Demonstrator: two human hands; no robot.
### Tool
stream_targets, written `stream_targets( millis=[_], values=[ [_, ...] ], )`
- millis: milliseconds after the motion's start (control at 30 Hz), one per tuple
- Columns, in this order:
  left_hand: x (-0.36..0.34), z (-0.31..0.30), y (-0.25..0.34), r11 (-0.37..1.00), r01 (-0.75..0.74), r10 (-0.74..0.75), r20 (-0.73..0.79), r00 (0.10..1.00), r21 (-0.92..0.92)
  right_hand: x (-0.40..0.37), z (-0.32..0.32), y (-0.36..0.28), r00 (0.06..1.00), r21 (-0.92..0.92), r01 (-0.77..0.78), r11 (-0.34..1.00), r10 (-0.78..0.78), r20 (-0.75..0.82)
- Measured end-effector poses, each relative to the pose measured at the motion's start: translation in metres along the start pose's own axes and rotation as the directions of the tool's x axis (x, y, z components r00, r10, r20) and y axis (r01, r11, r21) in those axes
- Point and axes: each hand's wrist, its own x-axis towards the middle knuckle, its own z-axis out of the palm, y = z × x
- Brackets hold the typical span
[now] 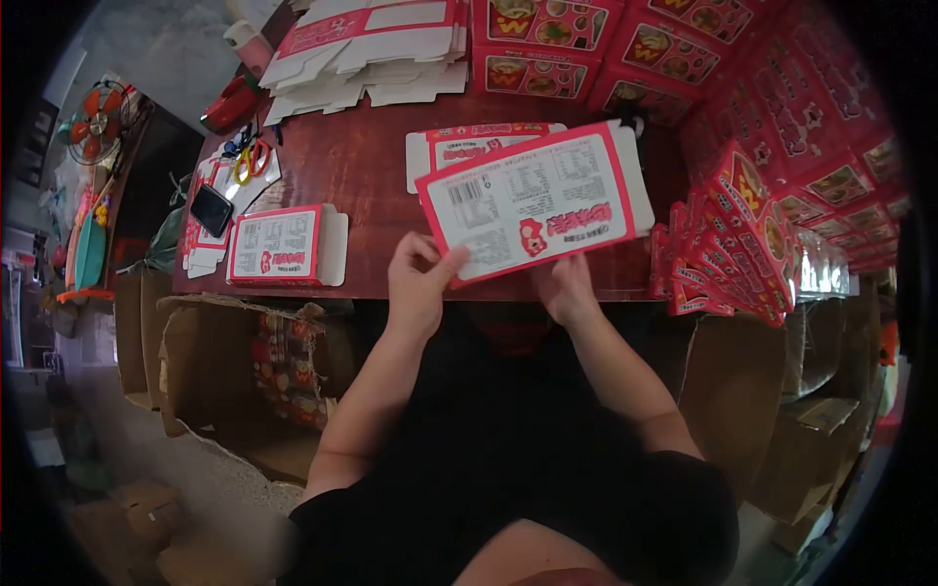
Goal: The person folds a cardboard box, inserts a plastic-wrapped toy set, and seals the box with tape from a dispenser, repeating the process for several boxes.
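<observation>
A pink-and-white printed carton is held tilted above the table's front edge, its white end flap sticking out at the right. At its lower left corner my left hand is closed on the edge, thumb in front. My right hand grips the carton from below at its lower edge; its fingertips are hidden behind the panel. Behind the held carton a second carton of the same print lies on the table, partly covered. To the left lies another carton with its white flap out.
Flat carton blanks are piled at the back of the red-brown table. Packed pink boxes are stacked behind and right, with leaning cartons nearer. Scissors and a phone lie left. A cardboard box stands below.
</observation>
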Motion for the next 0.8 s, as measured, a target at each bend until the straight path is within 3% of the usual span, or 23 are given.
stream_targets(
  millis=[33, 67, 133, 167, 233, 267, 300, 367, 400, 500, 533, 633, 733, 767, 800],
  values=[
    [-0.001, 0.001, 0.009, 0.947, 0.027, -0.058, 0.087, 0.995, 0.321, 0.009, 0.036, -0.025, 0.972, -0.009, -0.040, 0.999, 0.037, -0.233],
    [-0.007, 0.006, 0.021, 0.908, 0.039, -0.077, 0.075, 0.994, 0.417, 0.014, 0.034, -0.033, 0.977, -0.124, -0.077, 0.989, 0.050, -0.207],
    [0.004, -0.007, 0.015, 0.755, -0.125, 0.153, 0.013, 0.988, 0.644, 0.021, 0.029, -0.045, 0.980, -0.370, -0.162, 0.915, 0.107, -0.165],
    [0.008, -0.010, 0.014, 0.944, -0.068, 0.074, -0.008, 0.997, 0.324, 0.022, 0.031, -0.051, 0.965, -0.464, -0.262, 0.846, 0.231, -0.123],
    [0.011, -0.014, 0.025, 0.978, 0.193, -0.206, 0.226, 0.952, 0.075, 0.015, 0.043, -0.056, 0.897, -0.556, -0.384, 0.737, 0.439, -0.037],
    [0.009, -0.012, 0.036, 0.945, 0.284, -0.324, 0.363, 0.873, 0.162, 0.010, 0.047, -0.051, 0.911, -0.605, -0.341, 0.720, 0.412, -0.023],
    [0.006, -0.008, 0.036, 0.938, 0.286, -0.338, 0.331, 0.881, 0.195, 0.007, 0.051, -0.047, 0.923, -0.653, -0.293, 0.699, 0.384, -0.004],
    [-0.002, 0.004, 0.031, 0.921, 0.288, -0.356, 0.263, 0.897, 0.263, 0.008, 0.049, -0.038, 0.993, -0.690, -0.043, 0.723, 0.109, 0.052],
    [-0.006, 0.005, 0.020, 0.903, 0.235, -0.334, 0.243, 0.911, 0.361, 0.008, 0.051, -0.036, 0.998, -0.720, 0.070, 0.691, -0.049, 0.050],
    [-0.024, 0.010, -0.002, 0.926, -0.067, 0.005, 0.165, 0.986, 0.371, 0.004, 0.039, -0.030, 0.996, -0.663, -0.045, 0.747, 0.084, 0.027],
    [-0.028, 0.012, 0.007, 0.954, 0.006, -0.064, 0.183, 0.981, 0.300, 0.002, 0.032, -0.027, 0.990, -0.657, -0.085, 0.749, 0.138, 0.029],
    [-0.032, 0.006, 0.000, 0.947, -0.106, 0.020, 0.275, 0.961, 0.302, -0.001, 0.018, -0.021, 0.958, -0.609, -0.255, 0.751, 0.284, -0.051],
    [-0.018, -0.022, -0.030, 0.971, -0.092, 0.039, 0.235, 0.971, 0.219, 0.002, 0.005, -0.017, 0.941, -0.645, -0.232, 0.728, 0.335, 0.039],
    [-0.019, -0.026, -0.039, 0.972, -0.073, 0.028, 0.197, 0.980, 0.223, 0.003, 0.005, -0.016, 0.951, -0.705, -0.199, 0.681, 0.309, 0.030],
    [-0.018, -0.030, -0.050, 0.965, -0.133, 0.098, 0.158, 0.982, 0.225, 0.004, 0.003, -0.013, 0.977, -0.774, -0.065, 0.630, 0.200, 0.081]
  ],
)
